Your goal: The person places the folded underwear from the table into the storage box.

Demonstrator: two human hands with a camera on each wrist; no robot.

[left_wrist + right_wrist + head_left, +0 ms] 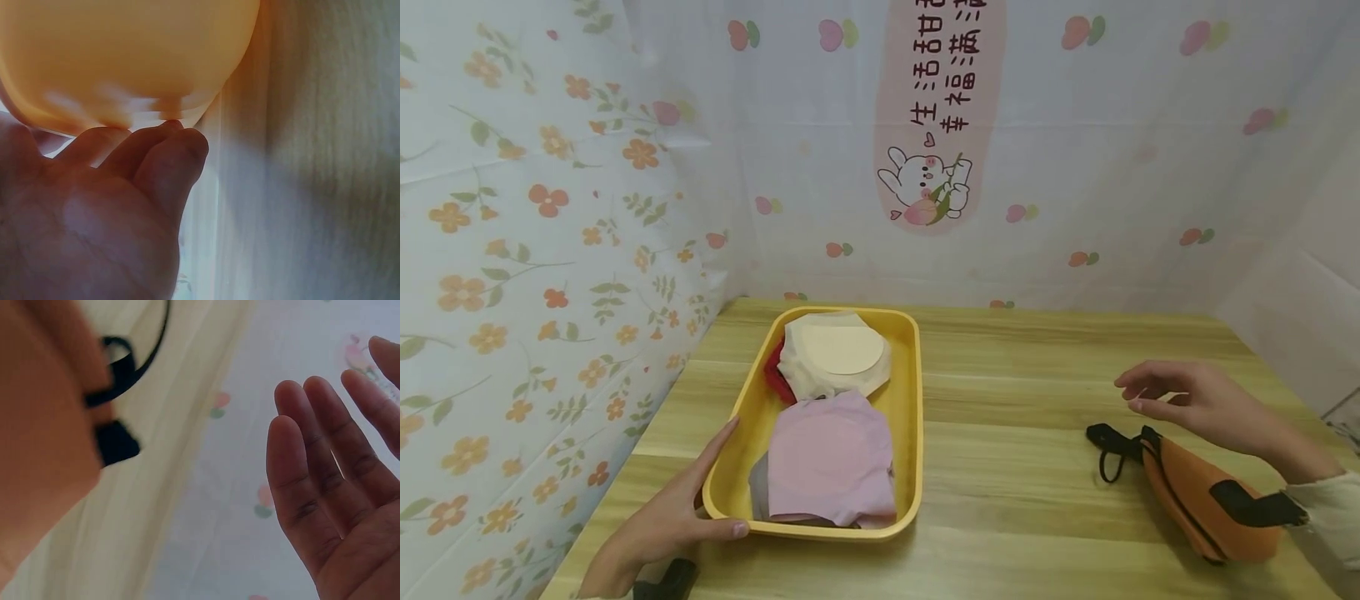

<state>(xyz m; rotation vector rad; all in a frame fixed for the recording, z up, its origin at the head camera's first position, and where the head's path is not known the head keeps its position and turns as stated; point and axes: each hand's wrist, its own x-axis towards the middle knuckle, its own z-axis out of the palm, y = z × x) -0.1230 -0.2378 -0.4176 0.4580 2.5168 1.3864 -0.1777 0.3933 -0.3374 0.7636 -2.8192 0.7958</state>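
My left hand [673, 512] lies against the near left corner of a yellow plastic tray [921, 400], thumb along its front and fingers along its left side. In the left wrist view the fingertips touch the tray's smooth outer wall [131, 56]. Inside the tray sit a pink cloth piece [831, 458] in front and a cream one [838, 354] behind. Over at the right, my right hand [1206, 408] hovers with loosely bent fingers, nothing in them. Below it lies an orange pouch-like item [1206, 500] with black trim and a black strap, seen blurred in the right wrist view.
Red cloth [777, 372] shows at the tray's left side, and grey cloth [759, 492] peeks from under the pink piece. A wood-grain table [1007, 467] carries everything. Behind it hangs a printed white curtain [1075, 150]; a floral one [550, 275] stands at the left.
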